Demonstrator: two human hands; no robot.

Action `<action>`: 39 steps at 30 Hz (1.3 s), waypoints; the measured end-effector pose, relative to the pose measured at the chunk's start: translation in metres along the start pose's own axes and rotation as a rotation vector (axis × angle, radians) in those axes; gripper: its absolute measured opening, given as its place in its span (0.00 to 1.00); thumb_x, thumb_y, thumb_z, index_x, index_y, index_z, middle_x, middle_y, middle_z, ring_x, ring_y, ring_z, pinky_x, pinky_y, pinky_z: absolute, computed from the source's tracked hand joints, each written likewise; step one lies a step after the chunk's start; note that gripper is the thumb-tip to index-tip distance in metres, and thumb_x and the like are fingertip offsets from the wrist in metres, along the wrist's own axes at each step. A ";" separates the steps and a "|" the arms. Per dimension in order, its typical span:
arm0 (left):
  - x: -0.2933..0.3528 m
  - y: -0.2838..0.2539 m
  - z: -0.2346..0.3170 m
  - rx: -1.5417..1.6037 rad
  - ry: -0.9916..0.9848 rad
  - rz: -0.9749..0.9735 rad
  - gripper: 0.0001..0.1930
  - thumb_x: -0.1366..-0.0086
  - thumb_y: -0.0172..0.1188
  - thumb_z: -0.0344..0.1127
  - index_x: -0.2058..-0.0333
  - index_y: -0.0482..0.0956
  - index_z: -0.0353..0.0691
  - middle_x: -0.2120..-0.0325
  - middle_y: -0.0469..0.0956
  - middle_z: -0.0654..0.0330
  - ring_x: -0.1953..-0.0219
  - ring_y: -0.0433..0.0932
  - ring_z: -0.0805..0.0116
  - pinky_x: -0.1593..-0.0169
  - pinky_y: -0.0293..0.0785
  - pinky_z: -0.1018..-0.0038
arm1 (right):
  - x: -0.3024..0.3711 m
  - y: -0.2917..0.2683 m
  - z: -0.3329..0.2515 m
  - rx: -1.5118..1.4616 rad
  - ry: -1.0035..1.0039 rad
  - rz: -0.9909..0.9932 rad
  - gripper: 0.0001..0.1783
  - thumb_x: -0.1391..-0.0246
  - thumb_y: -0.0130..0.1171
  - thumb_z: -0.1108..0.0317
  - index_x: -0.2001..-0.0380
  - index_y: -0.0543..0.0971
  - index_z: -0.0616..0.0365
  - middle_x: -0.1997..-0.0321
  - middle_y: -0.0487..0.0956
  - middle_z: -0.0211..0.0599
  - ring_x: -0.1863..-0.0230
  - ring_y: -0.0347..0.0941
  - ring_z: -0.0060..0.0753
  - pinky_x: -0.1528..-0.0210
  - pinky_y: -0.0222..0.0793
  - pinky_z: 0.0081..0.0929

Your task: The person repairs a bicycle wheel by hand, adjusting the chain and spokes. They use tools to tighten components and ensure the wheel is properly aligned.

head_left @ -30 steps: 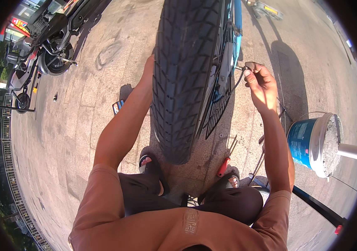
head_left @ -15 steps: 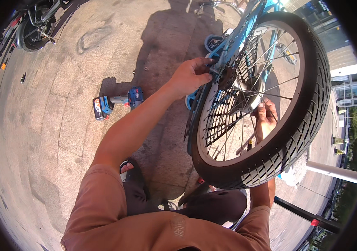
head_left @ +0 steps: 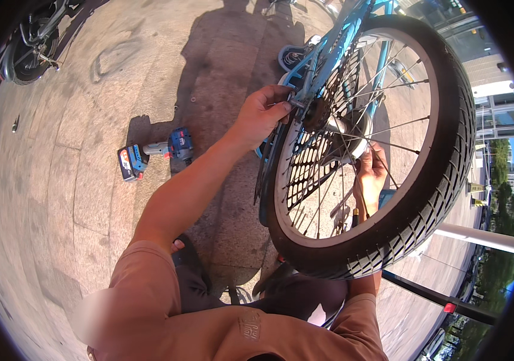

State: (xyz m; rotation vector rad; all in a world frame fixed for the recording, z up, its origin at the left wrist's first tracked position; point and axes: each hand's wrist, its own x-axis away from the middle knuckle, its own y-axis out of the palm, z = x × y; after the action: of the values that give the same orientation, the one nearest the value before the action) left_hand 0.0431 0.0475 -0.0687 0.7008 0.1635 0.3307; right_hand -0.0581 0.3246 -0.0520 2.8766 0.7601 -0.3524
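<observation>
L forearm slants up to wheel's (head_left: 353,265) L side; L hand (head_left: 261,117) has thumb & index nearly together at the axle end (head_left: 297,103), can't tell if gripping or just touching. R hand (head_left: 371,171) reaches up on wheel's R side, seen thru the wheel, fingers bent, tips right by the hub (head_left: 363,135); can't tell what, if anything, they hold. Wheel leans btwn the 2 hands, axle end at L fingertips, hub next to R ones. Count: 1 wheel; 1 blue bike frame (head_left: 336,45) running past wheel's far end; 1 blue/grey cordless power tool (head_left: 159,148) on pavement (head_left: 94,168), L of wheel.
</observation>
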 end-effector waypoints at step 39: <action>-0.017 -0.129 -0.002 -0.585 -0.113 0.137 0.16 0.33 0.57 0.37 0.51 0.79 0.34 0.61 0.82 0.61 0.60 0.77 0.75 0.54 0.73 0.77 | 0.001 0.000 -0.021 0.062 0.130 0.133 0.12 0.39 0.57 0.73 0.54 0.73 0.64 0.61 0.78 0.32 0.63 0.72 0.23 0.58 0.67 0.19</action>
State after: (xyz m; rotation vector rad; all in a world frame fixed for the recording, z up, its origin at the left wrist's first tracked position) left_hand 0.0583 -0.0498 -0.1546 0.1495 -0.0906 0.4437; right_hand -0.0533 0.3295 -0.0326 3.0123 0.5820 -0.1771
